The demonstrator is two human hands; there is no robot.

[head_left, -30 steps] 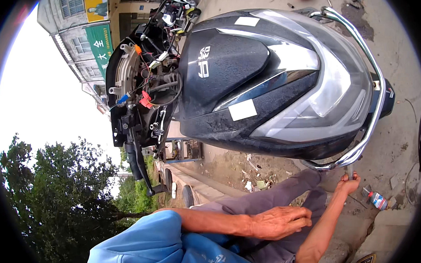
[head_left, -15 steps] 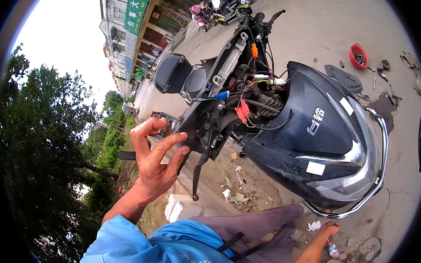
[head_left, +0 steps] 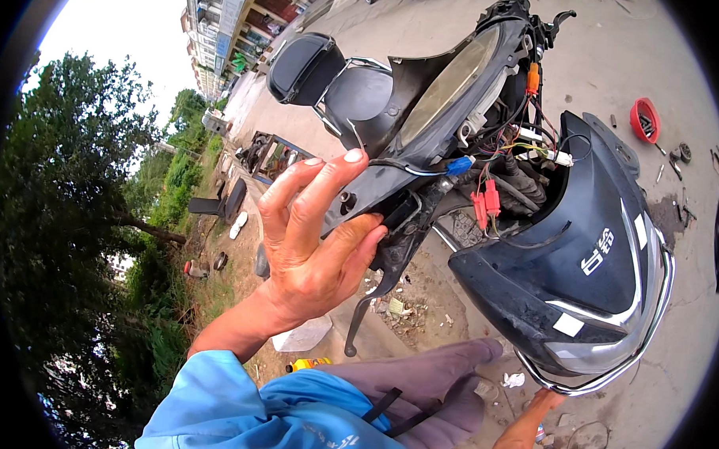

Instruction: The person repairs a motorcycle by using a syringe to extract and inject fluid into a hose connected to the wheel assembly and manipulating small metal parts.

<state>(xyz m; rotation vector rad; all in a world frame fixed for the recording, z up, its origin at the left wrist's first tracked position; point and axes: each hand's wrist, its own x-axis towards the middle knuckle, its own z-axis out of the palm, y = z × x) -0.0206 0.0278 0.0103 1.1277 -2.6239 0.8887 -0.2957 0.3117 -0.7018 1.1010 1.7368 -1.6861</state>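
Observation:
My left hand (head_left: 319, 247) is at the left end of the scooter's handlebar. Index finger and thumb come together against a black part (head_left: 403, 210) near the brake lever (head_left: 360, 323); what lies between their tips is hidden. Two other fingers stretch upward, apart. To the right, red connectors (head_left: 484, 203), a blue connector (head_left: 460, 165) and an orange connector (head_left: 532, 78) hang among loose wires. My right hand (head_left: 547, 400) reaches under the chrome bar (head_left: 607, 380) around the scooter's dark front panel (head_left: 532, 282). Its fingers are out of sight behind the bar.
At the far right, a red bowl (head_left: 638, 123) of metal pieces stands near scattered tools. Behind the handlebar are the seat (head_left: 360, 94) and a black top box (head_left: 305, 68). A white block (head_left: 302, 334) and a yellow container (head_left: 308, 364) sit by my left side.
My left hand has moved right against the handlebar part, thumb and index now closer together. My right hand has moved up to the chrome bar. The whole view has shifted.

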